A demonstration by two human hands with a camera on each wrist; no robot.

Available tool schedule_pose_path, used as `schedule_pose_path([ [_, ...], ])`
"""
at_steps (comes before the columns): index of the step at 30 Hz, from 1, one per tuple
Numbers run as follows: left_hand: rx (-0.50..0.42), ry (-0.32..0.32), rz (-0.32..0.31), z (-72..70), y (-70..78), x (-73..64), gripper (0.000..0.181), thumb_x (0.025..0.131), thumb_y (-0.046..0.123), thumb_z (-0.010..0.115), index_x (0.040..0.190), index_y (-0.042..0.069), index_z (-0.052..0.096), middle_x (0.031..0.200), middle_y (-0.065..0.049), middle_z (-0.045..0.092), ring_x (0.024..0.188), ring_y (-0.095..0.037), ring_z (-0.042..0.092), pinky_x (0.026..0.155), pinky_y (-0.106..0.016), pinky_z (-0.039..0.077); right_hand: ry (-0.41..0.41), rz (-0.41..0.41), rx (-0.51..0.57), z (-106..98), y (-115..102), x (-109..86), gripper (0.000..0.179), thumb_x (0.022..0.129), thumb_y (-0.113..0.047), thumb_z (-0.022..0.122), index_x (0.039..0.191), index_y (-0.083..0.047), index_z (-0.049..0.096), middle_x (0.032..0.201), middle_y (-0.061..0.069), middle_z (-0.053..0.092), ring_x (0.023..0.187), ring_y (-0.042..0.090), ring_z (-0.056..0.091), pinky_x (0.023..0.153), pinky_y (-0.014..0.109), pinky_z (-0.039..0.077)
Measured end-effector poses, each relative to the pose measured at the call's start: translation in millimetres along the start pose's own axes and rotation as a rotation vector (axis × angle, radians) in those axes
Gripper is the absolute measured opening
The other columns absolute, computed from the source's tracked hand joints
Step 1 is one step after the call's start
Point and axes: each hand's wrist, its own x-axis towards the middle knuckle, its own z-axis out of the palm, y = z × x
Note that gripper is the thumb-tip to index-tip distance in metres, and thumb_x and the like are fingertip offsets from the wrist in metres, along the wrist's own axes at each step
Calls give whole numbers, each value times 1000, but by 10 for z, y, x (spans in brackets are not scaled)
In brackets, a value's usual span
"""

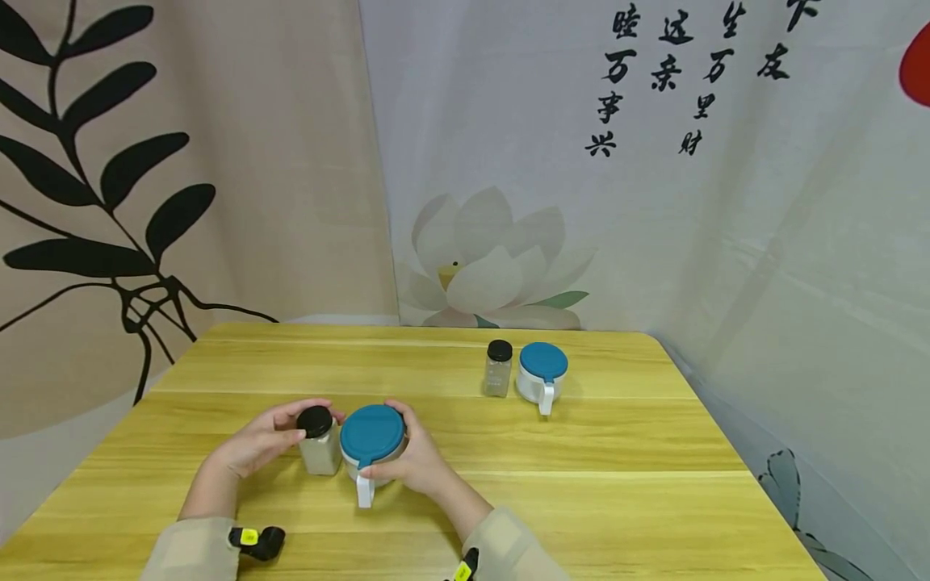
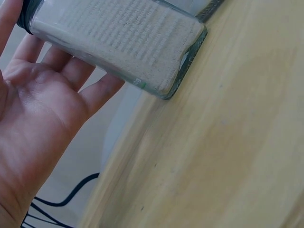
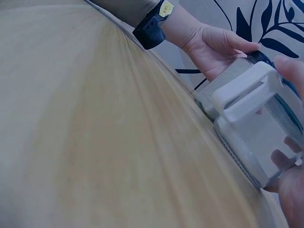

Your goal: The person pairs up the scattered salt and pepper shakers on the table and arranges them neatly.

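My left hand grips a square glass seasoning jar near its black lid, with the thumb in front and fingers behind. Pale powder fills this jar, which has printed text on its side. Right beside it stands a round clear seasoning pot with a blue lid and a white handle. Around that pot curls my right hand, its thumb by the handle and its fingers on the far side. Both containers are upright on the wooden table, side by side.
Farther back on the table stand another black-lidded glass jar and a second blue-lidded pot with a white handle. Behind the table's back edge hangs a printed cloth. Dark wrist devices sit on the sleeves.
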Motion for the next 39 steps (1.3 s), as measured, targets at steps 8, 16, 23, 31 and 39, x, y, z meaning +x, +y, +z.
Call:
schedule_pose_path([
  [8,-12,-8,13,4,4,2,47,98,-11,34,145,-6,31,141,-16,46,130,-24,43,104,-34,35,-9,-3,-1,11,-4,4,91,69,-3,84,144,-16,34,132,3,53,119,17,50,103,38,32],
  [16,-20,-11,15,12,14,10,47,98,-11,35,144,-7,31,141,-16,47,130,-24,43,105,-34,35,-23,12,-11,7,-30,-2,92,71,-5,84,145,-18,31,134,3,51,120,18,49,104,40,30],
  [23,-16,-1,10,11,22,5,47,97,-11,35,144,-9,29,140,-16,47,130,-24,44,105,-34,35,-28,15,-29,-1,-39,-20,94,71,-6,84,146,-18,29,135,3,50,121,18,48,104,41,30],
  [31,-5,2,2,9,36,3,47,96,-12,35,143,-10,29,140,-16,47,130,-25,43,105,-34,34,-30,13,-18,7,-41,-20,95,70,-5,85,146,-18,29,134,0,50,122,16,48,105,40,30],
  [39,24,33,-21,45,90,16,45,97,-10,37,142,-5,38,140,-17,47,128,-25,45,103,-34,36,-17,14,-72,10,-32,-27,100,70,-8,86,149,-14,25,137,4,47,124,20,46,105,42,30],
])
